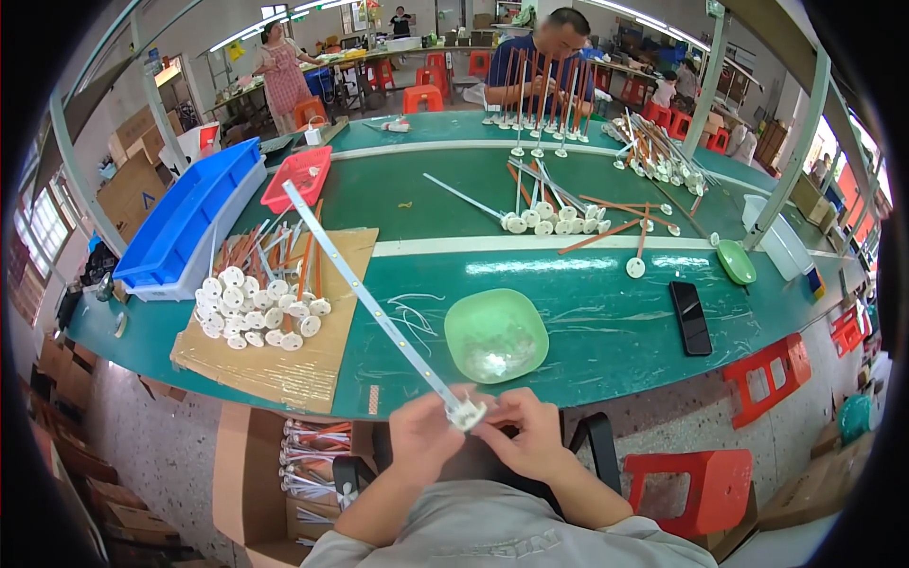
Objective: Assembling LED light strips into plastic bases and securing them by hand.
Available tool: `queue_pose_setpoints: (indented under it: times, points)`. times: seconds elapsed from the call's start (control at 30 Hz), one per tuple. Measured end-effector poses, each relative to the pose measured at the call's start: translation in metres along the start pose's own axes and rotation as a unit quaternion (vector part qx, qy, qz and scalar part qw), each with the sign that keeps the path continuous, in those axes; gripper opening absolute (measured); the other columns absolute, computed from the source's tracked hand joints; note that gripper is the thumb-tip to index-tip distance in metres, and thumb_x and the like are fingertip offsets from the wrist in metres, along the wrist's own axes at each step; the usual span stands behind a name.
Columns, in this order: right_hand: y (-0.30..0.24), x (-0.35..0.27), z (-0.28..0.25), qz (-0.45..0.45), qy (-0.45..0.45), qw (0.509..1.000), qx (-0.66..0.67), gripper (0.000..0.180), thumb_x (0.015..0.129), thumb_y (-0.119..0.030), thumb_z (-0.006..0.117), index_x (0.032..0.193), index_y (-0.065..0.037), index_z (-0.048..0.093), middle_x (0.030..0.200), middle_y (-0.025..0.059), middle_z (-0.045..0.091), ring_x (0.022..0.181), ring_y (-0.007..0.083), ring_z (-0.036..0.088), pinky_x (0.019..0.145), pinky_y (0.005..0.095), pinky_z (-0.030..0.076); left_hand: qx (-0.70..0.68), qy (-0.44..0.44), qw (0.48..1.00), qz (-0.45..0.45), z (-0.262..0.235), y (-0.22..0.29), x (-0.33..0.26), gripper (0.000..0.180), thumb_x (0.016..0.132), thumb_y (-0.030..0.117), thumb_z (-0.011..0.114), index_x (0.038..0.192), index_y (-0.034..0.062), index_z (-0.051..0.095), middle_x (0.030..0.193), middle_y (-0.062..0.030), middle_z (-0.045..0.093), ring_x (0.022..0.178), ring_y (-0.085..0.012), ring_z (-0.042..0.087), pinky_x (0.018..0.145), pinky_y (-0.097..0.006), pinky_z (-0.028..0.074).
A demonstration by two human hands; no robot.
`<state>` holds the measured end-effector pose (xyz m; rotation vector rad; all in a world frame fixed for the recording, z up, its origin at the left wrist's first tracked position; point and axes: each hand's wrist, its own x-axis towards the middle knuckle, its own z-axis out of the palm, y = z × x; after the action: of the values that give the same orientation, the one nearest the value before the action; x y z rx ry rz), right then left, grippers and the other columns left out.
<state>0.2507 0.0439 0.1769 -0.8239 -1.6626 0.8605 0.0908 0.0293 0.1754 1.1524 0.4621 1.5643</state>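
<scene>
Left hand (423,437) and right hand (524,431), lower centre of frame, both pinch the white end cap (466,414) of a long strip (365,301) slanting toward upper left above the green desk (606,331); green bowl (496,334) just beyond.

Green bowls (496,334): one
Phones (690,317): one
Blue bins (185,220): one
Red baskets (297,178): one
Cardboard sheets (284,364): one

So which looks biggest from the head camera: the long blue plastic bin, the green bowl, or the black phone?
Largest to smallest:
1. Long blue plastic bin
2. Round green plastic bowl
3. Flat black phone
The bin lies farther away than the bowl and still looks bigger.
</scene>
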Motion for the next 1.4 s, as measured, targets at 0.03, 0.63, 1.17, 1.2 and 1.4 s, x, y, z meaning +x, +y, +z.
queue_pose_setpoints:
  times: [0.03, 0.63, 1.17, 1.2, 1.4]
  points:
    - [-0.001, -0.003, 0.000, -0.002, 0.005, 1.000, -0.011, 0.025, 0.080, -0.004, 0.075, 0.093, -0.002, 0.054, 0.081, 0.0136, 0.070, 0.069, 0.0226, 0.073, 0.057, 0.0299, 0.055, -0.047, 0.001, 0.999, -0.004, 0.010, -0.001, -0.005, 0.050, 0.089, 0.020, 0.068, 0.125, -0.0104, 0.052, 0.110, -0.0229, 0.065, 0.105, -0.0341, 0.064, 0.095, -0.045, 0.048]
    - [-0.003, -0.022, -0.002, -0.200, 0.089, 0.962, -0.166, 0.019, 0.074, 0.000, 0.076, 0.084, -0.004, 0.060, 0.069, 0.0094, 0.066, 0.057, 0.0231, 0.065, 0.049, 0.0309, 0.050, -0.068, -0.043, 0.995, -0.050, 0.023, 0.008, -0.016, 0.051, 0.091, 0.028, 0.067, 0.125, -0.0073, 0.053, 0.112, -0.0195, 0.066, 0.102, -0.0226, 0.064, 0.093, -0.037, 0.049]
    - [-0.007, -0.028, 0.013, -0.088, 0.081, 0.991, 0.062, 0.014, 0.074, 0.007, 0.072, 0.085, 0.003, 0.066, 0.081, 0.0129, 0.067, 0.064, 0.0214, 0.062, 0.055, 0.0275, 0.049, -0.073, -0.048, 0.996, 0.006, 0.024, 0.021, -0.022, 0.058, 0.094, 0.044, 0.055, 0.131, 0.0007, 0.045, 0.103, -0.0137, 0.064, 0.077, -0.0150, 0.046, 0.072, -0.032, 0.031]
    - [-0.007, -0.027, 0.014, -0.083, 0.084, 0.991, 0.063, 0.014, 0.073, 0.007, 0.073, 0.085, 0.002, 0.066, 0.081, 0.0128, 0.067, 0.065, 0.0223, 0.062, 0.055, 0.0279, 0.049, -0.073, -0.044, 0.996, 0.003, 0.022, 0.020, -0.024, 0.058, 0.094, 0.044, 0.055, 0.131, 0.0007, 0.045, 0.103, -0.0137, 0.064, 0.077, -0.0150, 0.046, 0.072, -0.032, 0.031]
    - [-0.001, -0.030, 0.010, -0.236, 0.122, 0.961, -0.073, 0.019, 0.066, 0.009, 0.073, 0.082, 0.004, 0.065, 0.081, 0.0135, 0.067, 0.064, 0.0260, 0.062, 0.055, 0.0300, 0.051, -0.164, -0.032, 0.985, -0.046, 0.022, 0.015, -0.031, 0.063, 0.086, 0.038, 0.072, 0.127, -0.0041, 0.049, 0.112, -0.0210, 0.062, 0.102, -0.0284, 0.061, 0.091, -0.040, 0.046]
